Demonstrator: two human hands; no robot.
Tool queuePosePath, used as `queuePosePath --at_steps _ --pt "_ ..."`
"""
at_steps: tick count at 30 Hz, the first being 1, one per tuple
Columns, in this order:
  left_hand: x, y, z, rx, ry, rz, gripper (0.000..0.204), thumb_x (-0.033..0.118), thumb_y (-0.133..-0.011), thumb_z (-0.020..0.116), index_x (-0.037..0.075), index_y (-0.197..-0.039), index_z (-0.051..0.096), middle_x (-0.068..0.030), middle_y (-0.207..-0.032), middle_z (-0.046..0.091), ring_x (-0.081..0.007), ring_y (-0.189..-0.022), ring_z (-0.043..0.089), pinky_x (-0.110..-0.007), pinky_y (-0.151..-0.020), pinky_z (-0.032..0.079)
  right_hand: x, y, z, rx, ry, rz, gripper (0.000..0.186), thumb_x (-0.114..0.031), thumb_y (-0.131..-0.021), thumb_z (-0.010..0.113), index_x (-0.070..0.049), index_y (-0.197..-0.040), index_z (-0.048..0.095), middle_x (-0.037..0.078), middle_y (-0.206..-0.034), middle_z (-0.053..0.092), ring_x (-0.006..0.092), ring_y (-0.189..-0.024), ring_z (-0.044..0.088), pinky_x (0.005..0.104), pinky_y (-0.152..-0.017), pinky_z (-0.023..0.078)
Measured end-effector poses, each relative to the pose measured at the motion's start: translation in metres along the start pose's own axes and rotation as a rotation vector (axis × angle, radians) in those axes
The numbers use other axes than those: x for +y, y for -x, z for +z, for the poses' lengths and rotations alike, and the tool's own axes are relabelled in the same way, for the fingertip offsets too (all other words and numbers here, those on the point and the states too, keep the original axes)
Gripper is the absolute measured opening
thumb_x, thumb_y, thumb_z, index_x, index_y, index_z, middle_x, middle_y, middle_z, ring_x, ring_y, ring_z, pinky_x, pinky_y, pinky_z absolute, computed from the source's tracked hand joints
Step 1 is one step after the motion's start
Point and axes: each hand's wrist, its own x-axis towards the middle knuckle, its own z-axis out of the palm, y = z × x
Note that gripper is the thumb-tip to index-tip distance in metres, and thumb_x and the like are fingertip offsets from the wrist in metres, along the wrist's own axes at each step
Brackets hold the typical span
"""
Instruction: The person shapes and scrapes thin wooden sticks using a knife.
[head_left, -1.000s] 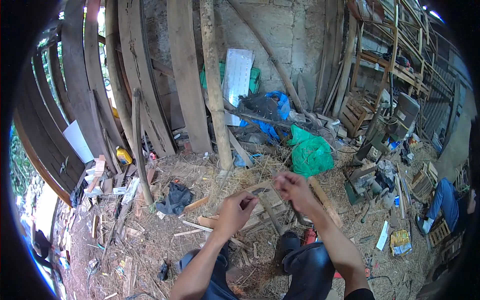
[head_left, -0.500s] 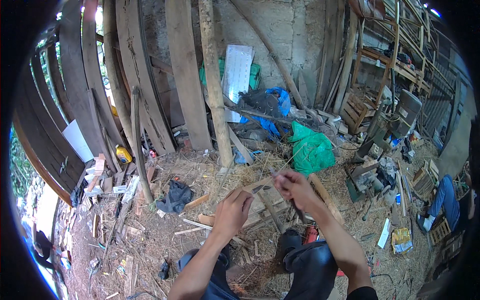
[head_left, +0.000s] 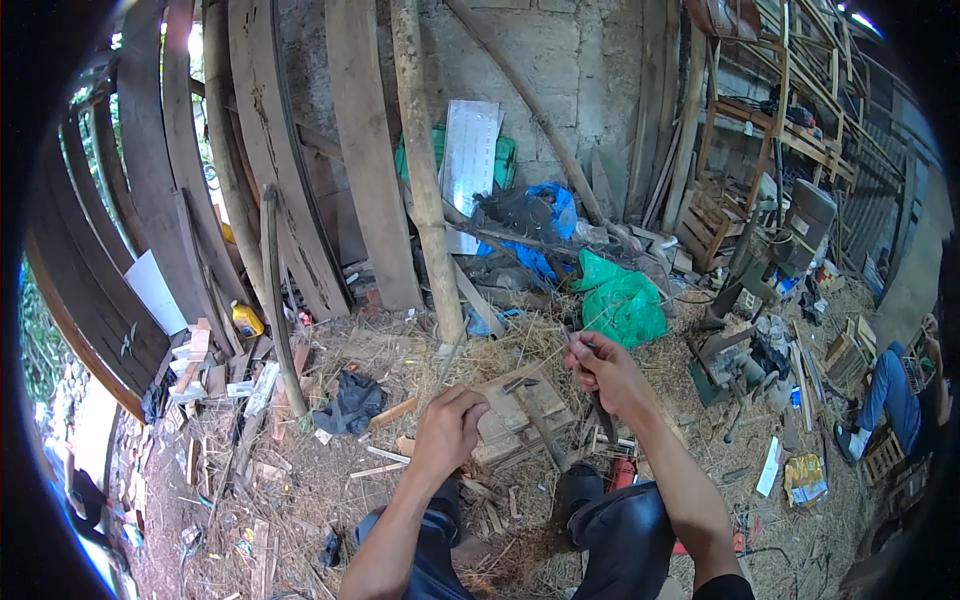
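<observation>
My right hand [head_left: 606, 372], right of the middle, is closed around a slim dark blade-like tool [head_left: 604, 420]. Its flat dark end hangs below the fist and a thin tip shows above the fingers. To the left, my left hand [head_left: 450, 425] is held with curled fingers pressed together; whatever they may hold is hidden. The hands are apart. Between and below them a hammer [head_left: 541, 425] lies across a wooden block [head_left: 497, 437], its head on the block and its handle pointing toward my feet.
A red cylinder [head_left: 623, 472] lies by my right foot. Beyond are a green plastic sack [head_left: 622, 305], a black plastic bag [head_left: 352, 402] and a wooden post [head_left: 422, 190]. A machine [head_left: 790, 235] stands at right, with a seated person [head_left: 890, 405] beyond. Straw and wood scraps litter the ground.
My hands have moved apart: the left slightly left and down, the right slightly right with the blade-like tool. The hammer head and block show more fully between them.
</observation>
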Motion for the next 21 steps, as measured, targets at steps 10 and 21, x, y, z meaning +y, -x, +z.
queuePosePath --at_steps 10,21 --pt "-0.001 0.001 -0.006 -0.16 0.127 -0.116 0.007 0.006 -0.078 0.063 0.001 -0.083 0.064 -0.0139 -0.077 0.061 -0.0296 -0.07 0.059 -0.036 -0.064 0.045 -0.006 -0.012 -0.03 0.113 -0.047 -0.101 0.014 -0.016 -0.091 0.055 -0.003 -0.09 0.056 0.0 -0.075 0.057 0.0039 -0.048 0.036 0.02 -0.043 0.028" --pt "0.013 -0.005 0.015 -0.212 0.496 -0.368 0.013 0.011 -0.087 0.06 -0.002 -0.09 0.06 -0.0066 -0.069 0.058 -0.0108 -0.062 0.054 -0.028 -0.058 0.045 0.011 0.007 0.027 -0.012 0.151 -0.076 0.013 -0.014 -0.091 0.055 -0.002 -0.094 0.055 0.002 -0.073 0.059 0.0043 -0.048 0.04 0.0195 -0.042 0.031"
